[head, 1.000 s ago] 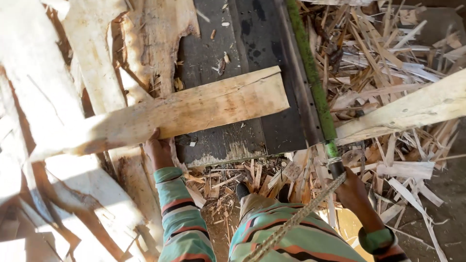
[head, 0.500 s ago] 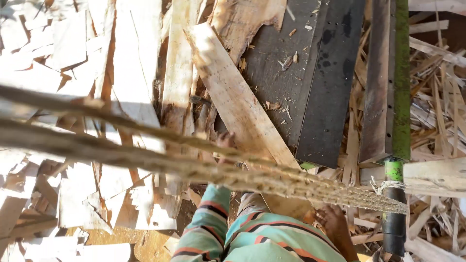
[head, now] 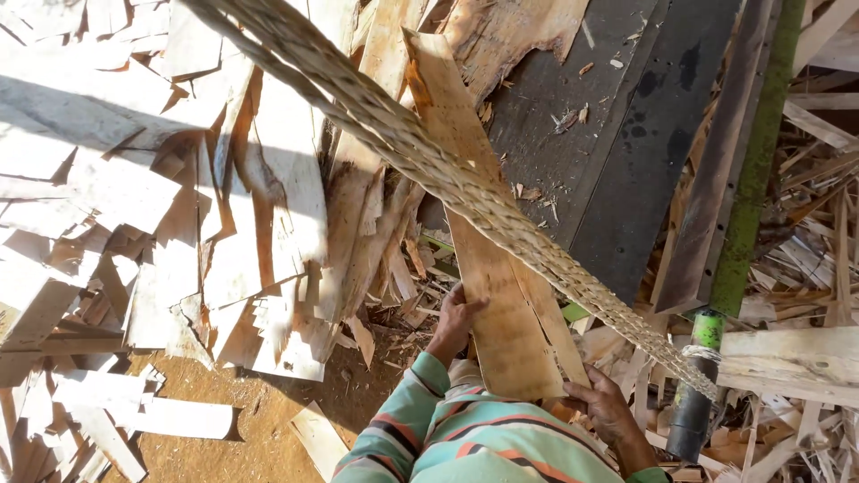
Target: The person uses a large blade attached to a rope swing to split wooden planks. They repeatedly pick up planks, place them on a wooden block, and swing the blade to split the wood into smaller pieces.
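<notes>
The long wood slab (head: 488, 259), crosswise a second ago, is now running lengthwise up mid-frame; left hand (head: 455, 322) and right hand (head: 607, 407) fingers are gripping its near edges.

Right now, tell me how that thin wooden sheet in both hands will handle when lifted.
The wooden sheet looks thin like veneer, so it is probably light and may flex along its length. Its edges look ragged and split, so it could crack or splinter. The left hand and right hand grip only its near end, so the far end may sag or swing.
</notes>
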